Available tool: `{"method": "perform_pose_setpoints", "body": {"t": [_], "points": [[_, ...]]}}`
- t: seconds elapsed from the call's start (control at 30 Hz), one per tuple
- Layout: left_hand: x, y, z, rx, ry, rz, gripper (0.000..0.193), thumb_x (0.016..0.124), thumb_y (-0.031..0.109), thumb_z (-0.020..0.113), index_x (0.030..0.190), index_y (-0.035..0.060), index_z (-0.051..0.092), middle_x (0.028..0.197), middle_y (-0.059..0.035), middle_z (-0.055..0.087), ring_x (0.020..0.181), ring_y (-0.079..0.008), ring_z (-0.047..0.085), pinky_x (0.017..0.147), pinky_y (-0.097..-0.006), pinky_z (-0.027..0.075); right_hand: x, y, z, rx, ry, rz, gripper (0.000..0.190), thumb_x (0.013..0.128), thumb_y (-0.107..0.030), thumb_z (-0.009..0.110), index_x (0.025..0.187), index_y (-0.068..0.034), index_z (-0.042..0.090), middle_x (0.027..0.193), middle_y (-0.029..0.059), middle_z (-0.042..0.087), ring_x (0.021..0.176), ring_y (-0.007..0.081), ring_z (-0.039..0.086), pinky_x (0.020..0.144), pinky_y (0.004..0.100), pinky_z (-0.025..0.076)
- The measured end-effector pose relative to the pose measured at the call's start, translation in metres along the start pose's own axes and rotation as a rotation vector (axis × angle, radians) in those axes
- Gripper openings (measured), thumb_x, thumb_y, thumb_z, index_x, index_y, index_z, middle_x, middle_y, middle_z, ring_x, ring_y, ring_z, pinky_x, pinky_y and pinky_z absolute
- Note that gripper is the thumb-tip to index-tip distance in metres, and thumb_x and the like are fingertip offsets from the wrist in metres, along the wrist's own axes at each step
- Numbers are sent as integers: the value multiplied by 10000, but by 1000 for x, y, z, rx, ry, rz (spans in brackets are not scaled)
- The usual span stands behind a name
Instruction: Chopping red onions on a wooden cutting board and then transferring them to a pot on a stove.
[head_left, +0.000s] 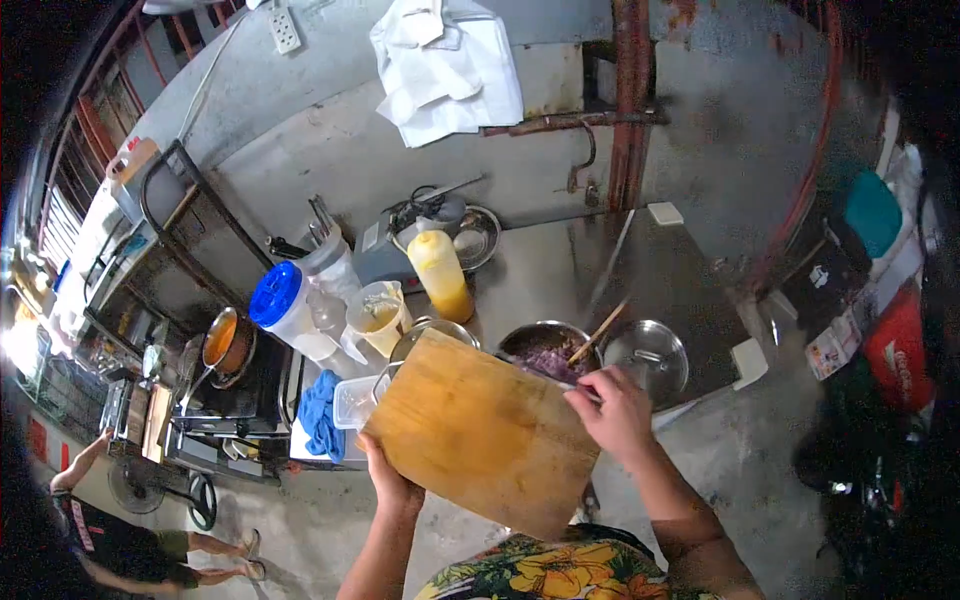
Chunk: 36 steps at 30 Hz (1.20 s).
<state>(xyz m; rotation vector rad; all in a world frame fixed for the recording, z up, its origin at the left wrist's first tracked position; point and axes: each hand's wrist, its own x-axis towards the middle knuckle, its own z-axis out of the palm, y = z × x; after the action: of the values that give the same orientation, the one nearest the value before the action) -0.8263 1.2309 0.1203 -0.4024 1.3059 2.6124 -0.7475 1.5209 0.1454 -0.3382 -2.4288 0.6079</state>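
My left hand (391, 480) grips the lower left corner of a wooden cutting board (480, 435), which is tilted over the near edge of the table. At the board's upper right edge, my right hand (613, 412) is closed on a thin utensil, mostly hidden; its kind is unclear. Just beyond the board stands a metal pot (544, 334) with chopped purplish food (551, 361) in it. A wooden stick or handle (602, 330) leans out of that pot. A glass-topped lid (646, 360) lies to the pot's right.
Left of the board are a blue cloth (321, 416), a plastic container (352, 401), a blue-lidded container (281, 300), a pitcher (379, 319) and a yellow squeeze bottle (439, 274). A pan of orange food (223, 341) sits on the stove. Another person (124, 544) stands at far left.
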Motion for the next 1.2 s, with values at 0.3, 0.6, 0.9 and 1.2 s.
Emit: {"method": "perform_pose_setpoints", "body": {"t": [0.3, 0.6, 0.9, 1.2], "points": [[-27, -23, -10, -48, 77, 58, 746, 959, 684, 389, 1408, 94, 463, 1364, -145, 548, 1140, -276, 593, 903, -362, 500, 12, 71, 21, 96, -42, -77, 204, 836, -272, 713, 867, -83, 640, 767, 76, 624, 610, 274, 588, 558, 378, 462], [-69, -37, -34, -112, 276, 244, 730, 948, 670, 438, 1369, 79, 516, 1298, -145, 604, 1075, -263, 630, 838, -357, 537, -31, 142, 42, 388, -479, 234, 210, 909, -243, 639, 825, -51, 625, 708, 88, 634, 593, 249, 539, 572, 383, 433], [-136, -34, -87, -192, 390, 408, 714, 967, 646, 426, 1377, 66, 504, 1338, -157, 573, 1111, -273, 610, 859, -362, 535, -28, 132, 16, 307, -739, 200, 238, 971, -245, 555, 882, -33, 613, 693, 106, 626, 599, 259, 532, 577, 401, 428], [-180, -30, -112, -237, 433, 441, 689, 964, 619, 467, 1371, 64, 512, 1338, -161, 574, 1114, -270, 608, 876, -364, 531, -43, 138, 6, 353, -631, 148, 241, 969, -242, 570, 849, -33, 565, 673, 123, 586, 572, 306, 519, 547, 437, 398]]}}
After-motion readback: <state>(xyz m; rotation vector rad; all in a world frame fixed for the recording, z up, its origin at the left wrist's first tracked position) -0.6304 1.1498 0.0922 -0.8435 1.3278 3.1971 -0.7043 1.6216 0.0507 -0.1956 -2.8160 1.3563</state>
